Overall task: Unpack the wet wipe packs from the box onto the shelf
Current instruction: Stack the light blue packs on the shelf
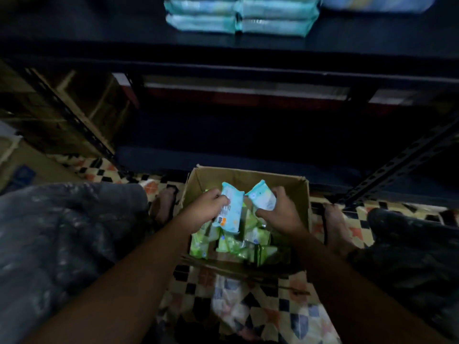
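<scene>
The open cardboard box (248, 178) sat on the floor between the person's knees, its top unblocked from above. Green packs (257, 238) filled its bottom, and both hands occupied the middle. Far above, the dark shelf (99, 33) lay bare on its left; stacked blue packs (238, 18) took its centre and right. A slotted upright (397, 167) slanted at right.
</scene>
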